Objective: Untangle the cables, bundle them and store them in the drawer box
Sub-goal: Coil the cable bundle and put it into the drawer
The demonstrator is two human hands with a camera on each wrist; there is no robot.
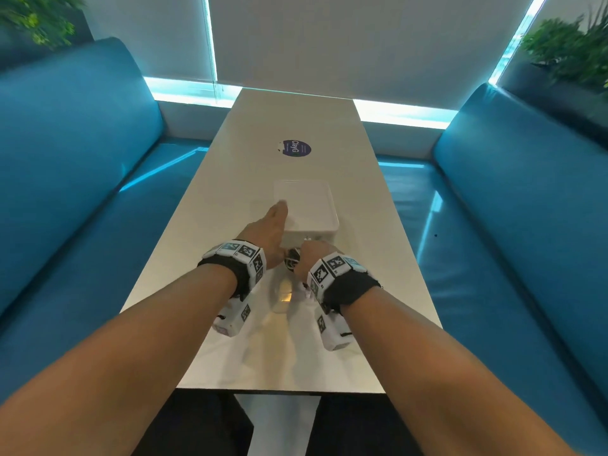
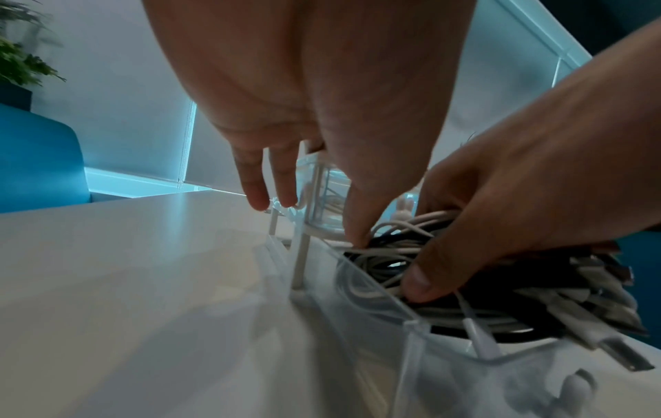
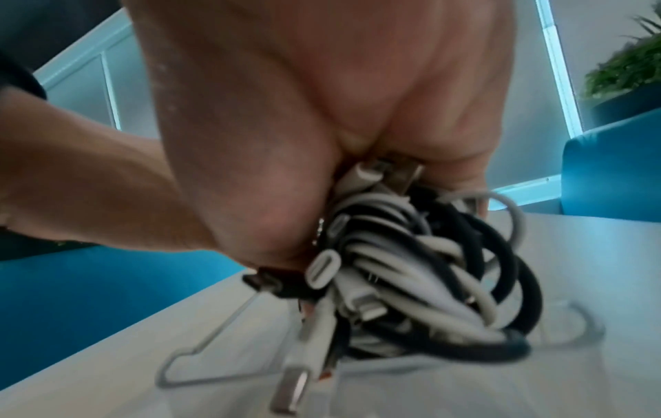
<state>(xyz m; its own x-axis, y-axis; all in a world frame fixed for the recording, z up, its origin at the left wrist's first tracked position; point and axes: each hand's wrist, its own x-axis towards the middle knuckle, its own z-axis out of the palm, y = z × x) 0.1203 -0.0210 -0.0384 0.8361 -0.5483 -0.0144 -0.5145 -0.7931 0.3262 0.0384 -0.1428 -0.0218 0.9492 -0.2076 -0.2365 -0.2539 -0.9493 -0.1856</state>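
A white drawer box [image 1: 306, 205] stands mid-table, its clear drawer [image 1: 284, 294] pulled out toward me. My right hand [image 1: 312, 255] grips a coiled bundle of black and white cables [image 1: 291, 258] at the box's front. In the right wrist view the cable bundle [image 3: 411, 268] hangs from my right hand [image 3: 286, 141], several plugs sticking out, low inside the drawer's clear rim [image 3: 200, 348]. The left wrist view shows the bundle [image 2: 465, 316] lying partly in the drawer [image 2: 411, 339]. My left hand [image 1: 276, 215] rests flat on the box top, fingers straight; its thumb [image 2: 357, 226] reaches the cables.
The long white table [image 1: 230, 179] carries a round purple sticker [image 1: 294, 148] beyond the box. Blue sofa benches [image 1: 82, 153] run along both sides. Potted plants [image 1: 566, 51] sit at the far corners, with window blinds behind.
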